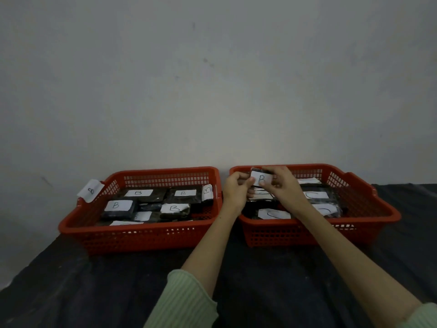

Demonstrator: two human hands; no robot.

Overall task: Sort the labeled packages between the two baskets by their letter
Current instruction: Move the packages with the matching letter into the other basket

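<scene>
Sorting in its late stage. The right hand (282, 183) and the left hand (236, 189) together pinch a small dark package labelled B (260, 179), lifted clear of the contents and held above the near-left part of the right basket (369, 217); the right hand's fingers curl round the package's right edge, the left hand's fingertips close on its left edge. Directly beneath and to the right of both hands lie the packages labelled C (274, 214), several with their labels readable, others too blurred or hidden under the forearms to read. To the left of the left hand, just beside the right basket, stands the left basket (142, 233), holding the packages labelled B (115, 205); a loose paper tag marked B (90, 191) hangs at its far-left corner. One label at that basket's near edge is cut off and cannot be read. Judged from this arrangement, the held package is a stray B due to travel leftward into the left basket; no other misplaced letter is visible, so little appears to remain. Both baskets rest on a dark cloth-covered surface (260, 280) against a pale wall (212, 79).
</scene>
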